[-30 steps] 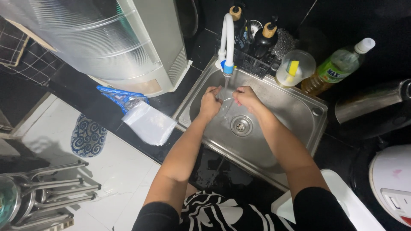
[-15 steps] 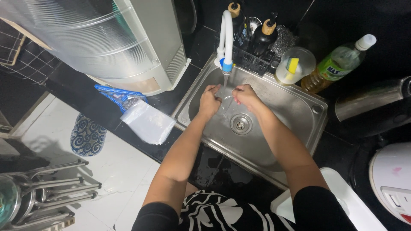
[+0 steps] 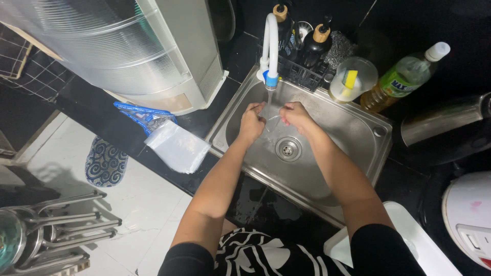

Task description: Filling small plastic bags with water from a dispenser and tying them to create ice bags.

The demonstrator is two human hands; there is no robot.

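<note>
Barely shifted since the earlier frames: both hands kept under the water, the right hand (image 3: 295, 113) drawn a touch nearer the left hand (image 3: 252, 122). Forearms reaching from the near edge toward the far side of the steel sink (image 3: 358, 134), converging over the drain (image 3: 288, 148). Left fingers curled into a loose fist, right fingers bent inward, pinching something thin and clear between the two hands; hard to tell what exactly, blurred by the stream. Held above the basin, just below the spout of the white tap (image 3: 269, 46), its long axis running roughly left to right between the hands. Tap arched, its blue-tipped nozzle pointing straight down. At the far rim, a dark rack with pump bottles (image 3: 313, 47), a round clear container (image 3: 350, 79) and a green-labelled bottle (image 3: 404, 77) lying tilted right.
</note>
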